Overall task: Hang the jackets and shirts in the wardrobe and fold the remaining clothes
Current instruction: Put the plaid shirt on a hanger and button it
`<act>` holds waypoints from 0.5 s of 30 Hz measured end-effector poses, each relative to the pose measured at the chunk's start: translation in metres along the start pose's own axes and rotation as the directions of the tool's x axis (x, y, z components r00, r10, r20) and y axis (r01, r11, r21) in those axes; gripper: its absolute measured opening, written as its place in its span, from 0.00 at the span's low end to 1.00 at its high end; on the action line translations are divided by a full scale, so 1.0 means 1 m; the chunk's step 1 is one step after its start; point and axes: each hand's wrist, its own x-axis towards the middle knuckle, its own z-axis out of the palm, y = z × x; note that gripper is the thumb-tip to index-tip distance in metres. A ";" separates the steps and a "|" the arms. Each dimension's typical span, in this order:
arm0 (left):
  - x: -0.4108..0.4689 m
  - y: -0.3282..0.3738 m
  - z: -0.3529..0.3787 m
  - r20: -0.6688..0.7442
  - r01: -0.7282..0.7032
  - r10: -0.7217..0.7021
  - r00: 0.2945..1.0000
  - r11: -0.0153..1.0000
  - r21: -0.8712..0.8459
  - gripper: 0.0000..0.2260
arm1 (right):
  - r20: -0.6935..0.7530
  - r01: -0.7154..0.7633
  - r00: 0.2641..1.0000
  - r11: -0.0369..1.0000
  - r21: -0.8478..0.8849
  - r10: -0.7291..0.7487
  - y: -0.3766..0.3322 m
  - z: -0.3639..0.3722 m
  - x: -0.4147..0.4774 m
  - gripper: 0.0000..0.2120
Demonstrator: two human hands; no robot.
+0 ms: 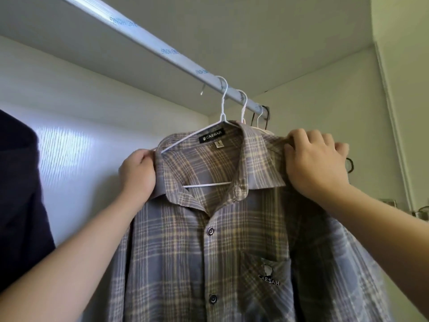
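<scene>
The plaid shirt hangs in front of me on a white wire hanger, whose hook sits over the wardrobe rod, above and between my two hands. The fingers of my left hand are curled in and pinch the cloth at the shoulder, just outside the collar, where the hanger's arm goes under the fabric. My right hand lies over the other shoulder, fingers bent down behind it and thumb in front, clamped on the cloth there.

I hold it at both shoulders because that is where the shirt bears on the wire. From here I can tug each side outward and down so that it sits evenly and the collar does not slump to one side. The weight, I judge, is on the rod and not on my fingers; they only steer. The front looks buttoned below the collar, which should help the shirt sit.

Just above and inward of my right fingers, the hooks of other hangers sit on the rod close behind this one. Well out past my left fingers a dark garment hangs at the edge of view.

Hanging this shirt looks nearly done; what is left is to even the shoulders and let go. The risk is pulling harder on one side and tipping the thin wire, so that the shirt slides off.
</scene>
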 end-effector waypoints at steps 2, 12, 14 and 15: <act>-0.001 -0.010 -0.001 -0.013 0.002 -0.001 1.000 1.000 0.016 0.12 | -0.017 -0.025 1.000 0.999 -0.030 0.024 0.005 -0.001 -0.006 0.13; -0.004 -0.020 -0.008 -0.041 -0.189 0.195 0.980 0.975 0.118 0.06 | 0.108 -0.159 0.984 0.964 0.211 0.138 0.029 -0.009 -0.025 0.15; -0.003 -0.020 -0.008 -0.038 -0.222 0.230 0.973 0.965 0.139 0.06 | 0.119 -0.152 0.985 0.955 0.255 0.125 0.034 -0.009 -0.023 0.12; -0.003 -0.018 -0.009 -0.029 -0.234 0.240 0.970 0.961 0.145 0.06 | 0.120 -0.158 0.984 0.949 0.273 0.129 0.036 -0.010 -0.022 0.11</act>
